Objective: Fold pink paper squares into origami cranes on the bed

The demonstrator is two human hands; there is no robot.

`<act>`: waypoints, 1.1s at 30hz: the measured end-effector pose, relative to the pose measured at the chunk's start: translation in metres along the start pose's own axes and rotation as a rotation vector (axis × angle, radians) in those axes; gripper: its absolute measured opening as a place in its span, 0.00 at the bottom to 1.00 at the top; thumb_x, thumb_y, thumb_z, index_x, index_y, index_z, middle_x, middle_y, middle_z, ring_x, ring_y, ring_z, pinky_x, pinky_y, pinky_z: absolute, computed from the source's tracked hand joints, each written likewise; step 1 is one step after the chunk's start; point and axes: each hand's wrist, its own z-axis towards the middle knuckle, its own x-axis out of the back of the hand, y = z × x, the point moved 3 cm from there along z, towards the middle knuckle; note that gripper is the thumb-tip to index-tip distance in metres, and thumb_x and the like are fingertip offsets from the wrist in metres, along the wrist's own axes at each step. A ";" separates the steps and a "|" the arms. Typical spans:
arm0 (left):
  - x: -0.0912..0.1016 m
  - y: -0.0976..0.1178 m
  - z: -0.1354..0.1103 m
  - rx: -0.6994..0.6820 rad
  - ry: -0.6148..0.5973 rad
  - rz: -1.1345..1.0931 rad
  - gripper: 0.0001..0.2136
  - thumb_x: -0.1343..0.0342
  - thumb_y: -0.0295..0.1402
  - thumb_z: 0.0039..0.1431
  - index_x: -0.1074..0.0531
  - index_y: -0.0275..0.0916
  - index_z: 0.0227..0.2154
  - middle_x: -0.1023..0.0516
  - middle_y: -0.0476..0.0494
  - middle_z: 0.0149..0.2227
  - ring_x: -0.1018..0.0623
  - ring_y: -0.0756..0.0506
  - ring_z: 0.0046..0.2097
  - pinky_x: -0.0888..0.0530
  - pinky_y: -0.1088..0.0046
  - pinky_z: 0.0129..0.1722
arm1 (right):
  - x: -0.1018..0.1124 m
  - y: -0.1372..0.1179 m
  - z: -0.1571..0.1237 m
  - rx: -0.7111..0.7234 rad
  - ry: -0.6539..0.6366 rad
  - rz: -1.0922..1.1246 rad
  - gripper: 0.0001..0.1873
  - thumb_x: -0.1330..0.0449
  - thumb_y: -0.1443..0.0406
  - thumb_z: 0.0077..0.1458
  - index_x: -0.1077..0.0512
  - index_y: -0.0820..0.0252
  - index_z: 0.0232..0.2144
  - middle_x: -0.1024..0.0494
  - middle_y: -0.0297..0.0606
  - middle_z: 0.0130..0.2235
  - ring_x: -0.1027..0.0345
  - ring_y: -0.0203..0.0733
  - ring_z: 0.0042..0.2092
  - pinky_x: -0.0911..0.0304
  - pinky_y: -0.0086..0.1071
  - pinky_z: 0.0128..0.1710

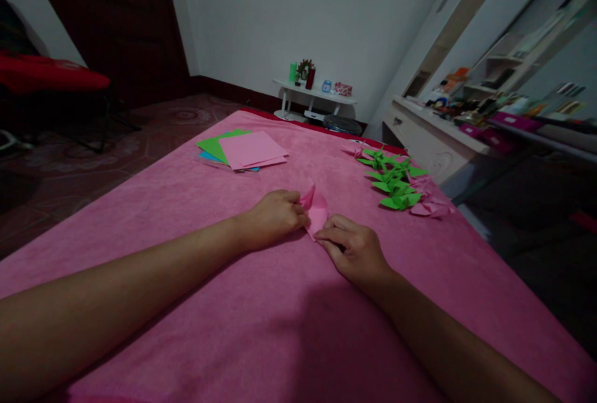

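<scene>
1. Fingers [295, 209] of the left hand [273, 216] pinch the folded pink paper [317, 210]; right hand [352, 247] fingertips nip its lower corner
2. It rests on the pink cover [233, 310], seemingly mid-crease; sharpening the fold calls for steady pinning

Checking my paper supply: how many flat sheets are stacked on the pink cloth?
4 visible: flat pink paper sheet on top, second pink sheet edge beneath, green paper sheet leftward, blue paper sheet lowest. Others may be hidden.
</scene>
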 end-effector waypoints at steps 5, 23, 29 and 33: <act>-0.003 0.000 0.000 -0.017 -0.044 -0.022 0.09 0.52 0.33 0.61 0.27 0.38 0.37 0.23 0.45 0.30 0.29 0.45 0.35 0.35 0.68 0.33 | -0.001 0.002 0.000 -0.019 0.014 0.010 0.08 0.44 0.68 0.56 0.25 0.57 0.34 0.27 0.36 0.34 0.32 0.36 0.34 0.37 0.29 0.35; -0.006 -0.005 0.002 0.079 -0.008 -0.067 0.08 0.51 0.33 0.59 0.27 0.39 0.31 0.24 0.45 0.25 0.27 0.47 0.32 0.35 0.72 0.31 | 0.003 0.009 0.026 0.160 0.040 -0.085 0.07 0.42 0.72 0.52 0.26 0.57 0.30 0.24 0.36 0.33 0.32 0.38 0.36 0.39 0.31 0.36; -0.004 -0.005 0.002 0.039 -0.008 -0.084 0.09 0.50 0.34 0.59 0.26 0.39 0.31 0.23 0.46 0.27 0.29 0.47 0.32 0.36 0.72 0.30 | 0.001 0.008 0.020 0.225 0.017 -0.192 0.08 0.44 0.72 0.53 0.25 0.58 0.33 0.23 0.37 0.34 0.31 0.37 0.34 0.39 0.30 0.35; -0.003 -0.004 0.002 0.018 -0.005 -0.081 0.08 0.49 0.33 0.58 0.26 0.39 0.31 0.24 0.45 0.28 0.29 0.47 0.33 0.35 0.72 0.30 | 0.004 0.007 0.016 0.275 -0.043 -0.252 0.10 0.44 0.71 0.53 0.25 0.58 0.36 0.23 0.38 0.36 0.31 0.39 0.38 0.39 0.31 0.37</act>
